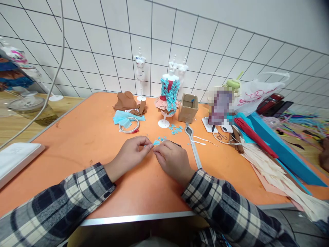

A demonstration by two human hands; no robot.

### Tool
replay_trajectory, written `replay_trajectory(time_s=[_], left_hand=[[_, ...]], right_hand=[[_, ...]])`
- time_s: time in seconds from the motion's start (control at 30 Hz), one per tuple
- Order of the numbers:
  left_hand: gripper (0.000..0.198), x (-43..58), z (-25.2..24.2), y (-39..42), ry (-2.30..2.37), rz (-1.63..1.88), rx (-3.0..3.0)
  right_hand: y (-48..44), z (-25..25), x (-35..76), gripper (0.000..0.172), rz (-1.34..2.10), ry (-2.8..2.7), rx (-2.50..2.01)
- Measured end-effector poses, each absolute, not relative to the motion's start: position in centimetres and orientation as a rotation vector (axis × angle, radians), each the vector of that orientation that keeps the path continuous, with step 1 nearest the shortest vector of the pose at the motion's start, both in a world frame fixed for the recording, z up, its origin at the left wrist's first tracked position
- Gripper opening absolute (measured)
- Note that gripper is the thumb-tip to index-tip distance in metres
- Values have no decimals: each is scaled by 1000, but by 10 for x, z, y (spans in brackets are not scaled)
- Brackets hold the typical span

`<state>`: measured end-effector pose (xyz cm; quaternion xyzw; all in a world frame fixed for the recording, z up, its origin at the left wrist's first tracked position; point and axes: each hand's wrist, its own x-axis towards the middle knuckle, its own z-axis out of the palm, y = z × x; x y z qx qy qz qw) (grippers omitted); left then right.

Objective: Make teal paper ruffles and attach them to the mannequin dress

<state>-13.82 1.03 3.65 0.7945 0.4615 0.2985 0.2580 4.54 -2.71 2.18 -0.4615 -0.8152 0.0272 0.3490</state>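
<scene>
Near the middle of the table, my left hand (133, 153) and my right hand (172, 158) meet at their fingertips. Both are closed in a pinch on a small light blue crepe paper piece (156, 142), mostly covered by the fingers. A thin dark stick-like thing (177, 144) shows behind my right hand; whether it is held I cannot tell. Just beyond lie small blue paper scraps (161, 138) and several blue paper bows (176, 129). Behind them a small white dress form (163, 122) stands upright, covered in blue bows over red, with a pink and brown ruffled skirt.
Brown crepe paper (125, 103), blue paper (123, 118) and a white ring (128, 130) lie back left. A cardboard box (188, 111), grey strap-like strip (195, 152), scissors (221, 136) and phone stand (209, 125) are rightward. Cream paper strips (272, 164) hang over the right edge.
</scene>
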Motion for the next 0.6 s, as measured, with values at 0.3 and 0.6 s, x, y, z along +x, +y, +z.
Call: replay_trajectory(time_s=[0.3,0.6], left_hand=[[14,-144,39,8,847,1109,2461],[27,-157,55,14,434,504,3256]], right_hand=[[-11,15,49,23,1407,-1374,-1160],[2,10,65,9,1202,-1822,-1145]])
